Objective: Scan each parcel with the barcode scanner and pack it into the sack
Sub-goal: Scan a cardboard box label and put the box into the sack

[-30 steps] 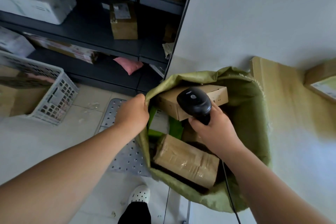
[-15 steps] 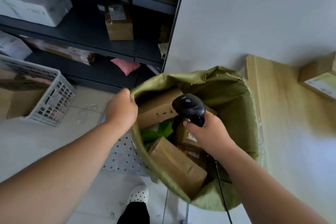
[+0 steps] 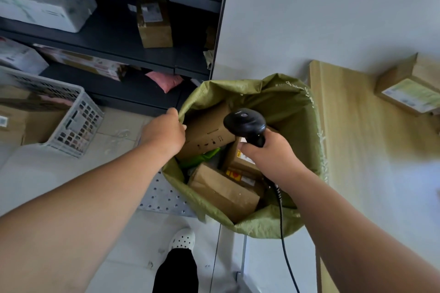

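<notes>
We see the left hand (image 3: 164, 131) at the rim of the green sack (image 3: 297, 107), on the side away from the table (image 3: 352, 140). Its grip is curled over the woven edge and pinches it, in our view to pull the mouth wide so that parcels can go down. The right hand (image 3: 269, 153) hangs over the open mouth. Its grip is wrapped tightly round the handle of the barcode scanner (image 3: 245, 122), whose head is turned away from us. The cable (image 3: 283, 233) falls over the near rim of the sack.

The sack stands on the floor, just beside the left edge of the table. Inside it a long carton (image 3: 207, 134) leans tilted against the wall under the left hand. A taped parcel (image 3: 223, 191) lies lower, close to the near rim, with other labelled parcels between them. One more labelled box (image 3: 408, 94) lies near the far edge of the table, well apart from both hands.

We judge that the packing is well along but not finished, because this box must yet be scanned and put in.
</notes>
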`<state>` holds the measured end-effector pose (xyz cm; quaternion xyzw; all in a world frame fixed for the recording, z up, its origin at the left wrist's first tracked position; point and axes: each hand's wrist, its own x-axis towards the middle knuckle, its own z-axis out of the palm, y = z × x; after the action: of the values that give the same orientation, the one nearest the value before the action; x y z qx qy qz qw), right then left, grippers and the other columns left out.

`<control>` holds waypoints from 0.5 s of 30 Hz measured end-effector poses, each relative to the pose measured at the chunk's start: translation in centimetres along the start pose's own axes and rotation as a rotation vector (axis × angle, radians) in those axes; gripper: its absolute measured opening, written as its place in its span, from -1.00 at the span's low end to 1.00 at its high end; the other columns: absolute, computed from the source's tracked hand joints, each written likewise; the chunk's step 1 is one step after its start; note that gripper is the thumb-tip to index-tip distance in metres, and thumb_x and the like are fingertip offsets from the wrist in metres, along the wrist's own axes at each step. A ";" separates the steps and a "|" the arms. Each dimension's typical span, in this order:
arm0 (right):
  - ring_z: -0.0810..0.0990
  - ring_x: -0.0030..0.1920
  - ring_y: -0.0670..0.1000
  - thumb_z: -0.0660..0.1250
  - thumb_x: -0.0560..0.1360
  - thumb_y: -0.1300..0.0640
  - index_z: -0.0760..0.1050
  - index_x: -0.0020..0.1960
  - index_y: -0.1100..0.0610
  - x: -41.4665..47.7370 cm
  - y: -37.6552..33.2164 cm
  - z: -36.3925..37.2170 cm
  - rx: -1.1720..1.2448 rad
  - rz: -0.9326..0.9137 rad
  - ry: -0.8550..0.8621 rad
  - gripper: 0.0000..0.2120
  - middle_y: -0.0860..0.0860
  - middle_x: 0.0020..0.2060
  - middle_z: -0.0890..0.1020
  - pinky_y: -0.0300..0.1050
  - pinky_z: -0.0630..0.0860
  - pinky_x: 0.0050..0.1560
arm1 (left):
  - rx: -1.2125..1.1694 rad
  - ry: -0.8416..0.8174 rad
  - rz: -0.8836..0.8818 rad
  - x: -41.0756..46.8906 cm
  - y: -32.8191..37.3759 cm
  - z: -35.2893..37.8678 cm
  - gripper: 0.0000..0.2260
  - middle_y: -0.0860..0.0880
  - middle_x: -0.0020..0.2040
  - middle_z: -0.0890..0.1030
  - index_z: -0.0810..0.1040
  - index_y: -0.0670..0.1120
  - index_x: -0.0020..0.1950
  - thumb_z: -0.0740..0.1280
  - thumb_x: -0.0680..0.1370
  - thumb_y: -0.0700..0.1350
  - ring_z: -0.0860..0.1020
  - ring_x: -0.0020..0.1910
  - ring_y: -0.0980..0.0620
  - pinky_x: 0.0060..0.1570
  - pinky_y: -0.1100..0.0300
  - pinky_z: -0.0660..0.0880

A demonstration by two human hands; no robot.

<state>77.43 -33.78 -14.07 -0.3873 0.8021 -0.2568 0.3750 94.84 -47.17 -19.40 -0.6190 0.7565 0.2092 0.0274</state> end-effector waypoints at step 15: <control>0.62 -0.41 0.03 0.36 0.56 0.13 0.49 0.05 0.17 -14.5 3.8 -10.7 0.355 0.084 -0.066 -0.87 0.13 -0.23 0.65 -0.05 0.58 -0.32 | 0.154 0.215 0.299 -16.2 9.4 -1.9 -0.45 -0.06 0.39 0.40 0.23 -0.02 0.50 0.26 0.57 0.13 0.33 0.39 -0.10 0.38 -0.02 0.26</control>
<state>73.29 -18.50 -4.61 -0.2892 0.7469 -0.3658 0.4739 90.08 -31.49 -10.14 -0.5146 0.8524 0.0852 -0.0377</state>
